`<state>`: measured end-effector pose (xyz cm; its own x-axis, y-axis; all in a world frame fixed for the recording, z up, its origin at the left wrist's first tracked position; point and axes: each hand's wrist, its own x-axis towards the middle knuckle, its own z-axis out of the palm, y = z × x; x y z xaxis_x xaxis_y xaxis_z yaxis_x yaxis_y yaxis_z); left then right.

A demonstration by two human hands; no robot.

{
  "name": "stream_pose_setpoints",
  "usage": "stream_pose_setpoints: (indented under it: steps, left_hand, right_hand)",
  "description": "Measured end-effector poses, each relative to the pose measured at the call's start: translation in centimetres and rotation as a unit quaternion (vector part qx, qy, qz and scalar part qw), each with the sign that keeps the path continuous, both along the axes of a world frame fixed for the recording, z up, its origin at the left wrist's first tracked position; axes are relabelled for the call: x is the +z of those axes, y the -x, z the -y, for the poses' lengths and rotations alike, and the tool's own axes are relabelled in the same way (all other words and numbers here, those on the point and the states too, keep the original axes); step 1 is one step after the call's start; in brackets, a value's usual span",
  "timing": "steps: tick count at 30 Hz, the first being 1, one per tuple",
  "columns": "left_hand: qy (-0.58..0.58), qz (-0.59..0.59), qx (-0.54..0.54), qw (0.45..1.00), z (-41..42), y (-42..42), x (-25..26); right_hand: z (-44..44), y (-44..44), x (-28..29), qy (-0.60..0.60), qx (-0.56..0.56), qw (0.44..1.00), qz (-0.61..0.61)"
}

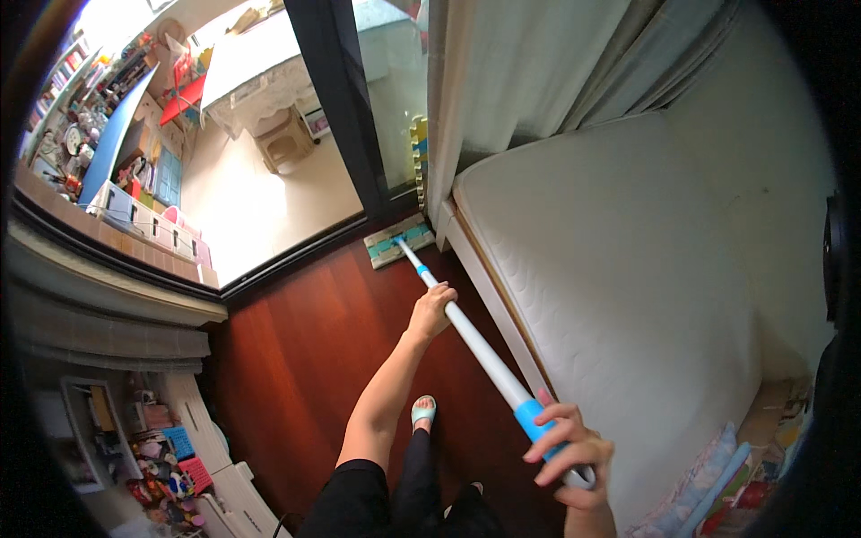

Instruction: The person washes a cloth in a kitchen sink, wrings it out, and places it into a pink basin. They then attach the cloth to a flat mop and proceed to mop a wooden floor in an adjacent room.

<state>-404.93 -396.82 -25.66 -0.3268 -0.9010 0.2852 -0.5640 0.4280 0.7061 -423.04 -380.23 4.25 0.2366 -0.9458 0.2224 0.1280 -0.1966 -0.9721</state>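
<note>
A flat mop with a white and blue handle (488, 350) slants across the view from lower right to upper middle. Its flat mop head (383, 247) lies on the reddish-brown wooden floor (303, 329), close to the sliding door's track and the bed's corner. Partway down the pole, my left hand (434, 311) is wrapped around the white tube. My right hand (572, 450) holds the blue grip near the top end, with its fingers curled loosely over it.
A bed with a bare white mattress (605, 255) borders the floor on the right. Ahead is a dark sliding door frame (329, 94) opening onto a bright room with a plastic stool (282, 142). Drawers (202, 420) stand at lower left. My slippered foot (424, 409) is below.
</note>
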Motion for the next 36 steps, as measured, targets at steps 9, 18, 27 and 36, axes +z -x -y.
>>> stream_pose_setpoints:
  steps: [9, 18, 27, 36]
  left_hand:
    - [-0.604, -0.563, 0.274, 0.493, -5.7, 2.8, -5.8]
    - [-0.568, -0.191, 0.355, 0.718, -0.1, 2.2, -11.7]
    - [-0.544, -0.073, 0.345, 0.762, -7.2, 4.4, -16.1]
    - [-0.612, -0.057, 0.341, 0.711, -38.3, 18.2, -11.1]
  right_hand:
    - [-6.7, 1.9, -1.0, -0.722, -0.020, 0.683, 0.108]
    - [-8.0, -0.1, -7.4, -0.683, 0.011, 0.730, -0.023]
    - [-17.1, 3.1, -13.7, -0.710, 0.016, 0.704, 0.004]
    - [-43.6, 14.9, -8.3, -0.645, 0.038, 0.739, -0.190]
